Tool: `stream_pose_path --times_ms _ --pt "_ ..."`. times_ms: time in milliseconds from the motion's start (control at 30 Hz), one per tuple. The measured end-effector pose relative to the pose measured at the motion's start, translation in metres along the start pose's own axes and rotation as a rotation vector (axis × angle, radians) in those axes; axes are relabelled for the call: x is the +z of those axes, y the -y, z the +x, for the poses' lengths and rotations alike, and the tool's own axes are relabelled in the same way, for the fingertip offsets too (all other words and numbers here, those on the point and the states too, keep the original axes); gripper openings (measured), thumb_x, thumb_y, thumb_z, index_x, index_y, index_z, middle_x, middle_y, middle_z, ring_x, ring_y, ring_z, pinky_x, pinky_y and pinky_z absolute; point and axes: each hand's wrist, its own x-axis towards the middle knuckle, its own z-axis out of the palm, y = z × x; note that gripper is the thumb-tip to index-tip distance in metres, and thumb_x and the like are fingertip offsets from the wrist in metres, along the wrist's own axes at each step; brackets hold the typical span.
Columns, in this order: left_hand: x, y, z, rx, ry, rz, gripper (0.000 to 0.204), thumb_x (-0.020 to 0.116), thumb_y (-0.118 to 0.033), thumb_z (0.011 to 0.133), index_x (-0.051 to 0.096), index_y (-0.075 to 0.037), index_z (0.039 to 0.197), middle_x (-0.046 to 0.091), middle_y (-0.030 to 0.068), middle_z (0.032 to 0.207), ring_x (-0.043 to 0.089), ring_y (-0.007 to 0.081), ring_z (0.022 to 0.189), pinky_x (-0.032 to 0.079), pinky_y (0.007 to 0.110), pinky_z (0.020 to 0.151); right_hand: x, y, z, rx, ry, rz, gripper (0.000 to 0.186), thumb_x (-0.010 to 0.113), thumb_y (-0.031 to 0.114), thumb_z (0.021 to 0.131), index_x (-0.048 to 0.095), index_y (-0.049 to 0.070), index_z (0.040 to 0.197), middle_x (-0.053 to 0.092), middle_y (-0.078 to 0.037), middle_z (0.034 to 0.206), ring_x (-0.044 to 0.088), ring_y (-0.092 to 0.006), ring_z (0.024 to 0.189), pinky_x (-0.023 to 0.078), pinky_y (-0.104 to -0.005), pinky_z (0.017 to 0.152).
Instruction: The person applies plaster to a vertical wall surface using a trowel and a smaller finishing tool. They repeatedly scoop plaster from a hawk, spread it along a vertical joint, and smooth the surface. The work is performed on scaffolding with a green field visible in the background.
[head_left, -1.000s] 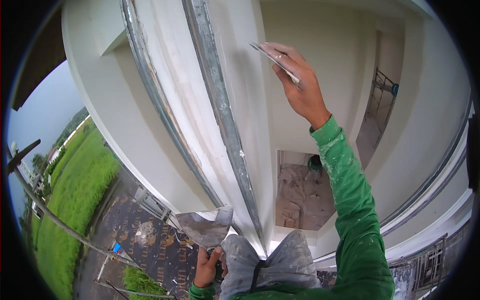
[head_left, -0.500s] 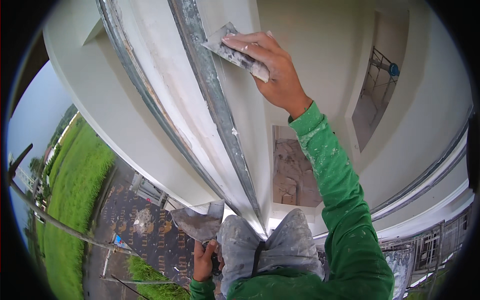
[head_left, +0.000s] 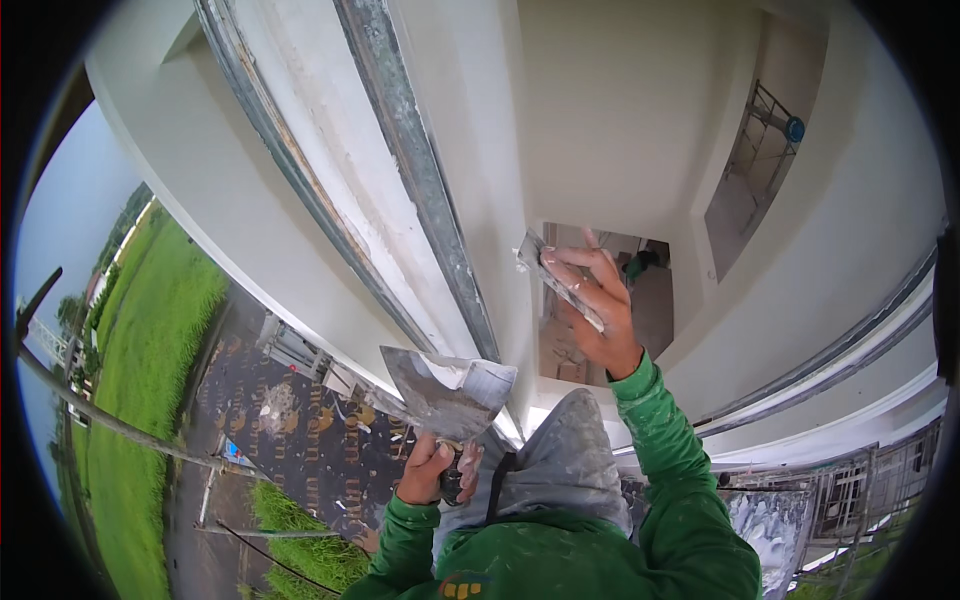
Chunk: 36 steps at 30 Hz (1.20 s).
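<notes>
My left hand (head_left: 426,472) is wrapped round the dark handle of a broad trowel (head_left: 430,402) in front of my thighs. White putty (head_left: 446,371) lies along the far part of its metal blade. My right hand (head_left: 604,312) grips a small flat putty scraper (head_left: 562,280), fingers along its smeared blade, with a bit of white putty at its tip. The scraper is off the wall strip, to the right of the trowel. Ahead stands a white wall end (head_left: 330,170) between two grey metal edge strips, the right strip (head_left: 410,150) and the left strip (head_left: 262,120).
Far below on the left lie a dark printed board platform (head_left: 310,440) and green grass (head_left: 140,350). A metal pole (head_left: 120,445) crosses there. On the right, an opening shows scaffolding (head_left: 765,140). Through a lower opening, a dark-and-green shape (head_left: 642,262) is unclear.
My right hand has come down and toward me with the scraper, away from the right metal strip. My left hand has raised the trowel and moved it rightward, showing white putty on the blade.
</notes>
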Motion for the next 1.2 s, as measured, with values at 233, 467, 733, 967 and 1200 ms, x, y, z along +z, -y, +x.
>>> stream_pose_path --times_ms 233,467,733,967,1200 --pt "-0.015 0.009 0.013 -0.235 0.3 -0.286 0.047 0.055 -0.02 0.092 0.038 0.005 0.128 0.053 0.017 0.081 0.046 0.0156 0.047 0.032 0.023 0.03 -0.017 0.081 -0.028 0.0 0.405 0.475 0.078 0.062 -0.015 0.055 0.058 0.012 0.128 0.045 -0.008 0.128 0.047 -0.0306 0.113 0.021 -0.0569 0.114" --pt "-0.026 -0.029 -0.019 -0.06 0.203 -0.046 0.057 0.059 -0.014 0.088 0.034 0.013 0.132 0.059 0.0296 0.084 0.048 0.0186 0.047 0.037 0.027 0.033 -0.063 0.032 0.035 -0.054 0.346 -0.18 0.077 0.062 -0.015 0.058 0.059 0.019 0.127 0.05 -0.007 0.123 0.051 -0.0279 0.112 0.014 -0.06 0.114" --pt "-0.024 -0.031 -0.02 -0.13 0.158 0.03 0.043 0.052 -0.013 0.092 0.038 0.007 0.128 0.051 0.0138 0.083 0.048 0.016 0.055 0.037 0.027 0.04 -0.051 0.017 0.263 -0.413 -0.251 -0.14 0.055 0.052 -0.01 0.077 0.061 0.019 0.123 0.059 0.0 0.124 0.054 -0.027 0.113 0.017 -0.0577 0.111" --pt "-0.031 -0.021 -0.043 -0.071 0.0 -0.078 0.049 0.054 -0.013 0.091 0.034 -0.001 0.135 0.047 0.0117 0.078 0.047 0.017 0.053 0.037 0.028 0.039 -0.044 0.033 0.313 -0.679 -0.345 -0.149 0.045 0.046 -0.011 0.081 0.058 0.003 0.123 0.06 -0.017 0.117 0.056 -0.032 0.111 0.041 -0.0348 0.098" --pt "-0.045 -0.014 -0.055 -0.083 -0.168 -0.064 0.053 0.056 -0.017 0.09 0.035 -0.002 0.135 0.045 0.0113 0.072 0.046 0.0187 0.048 0.035 0.027 0.032 -0.005 -0.014 0.217 -0.459 -0.161 -0.06 0.047 0.053 -0.006 0.081 0.059 0.013 0.123 0.058 -0.006 0.123 0.053 -0.0286 0.115 0.024 -0.0514 0.106"
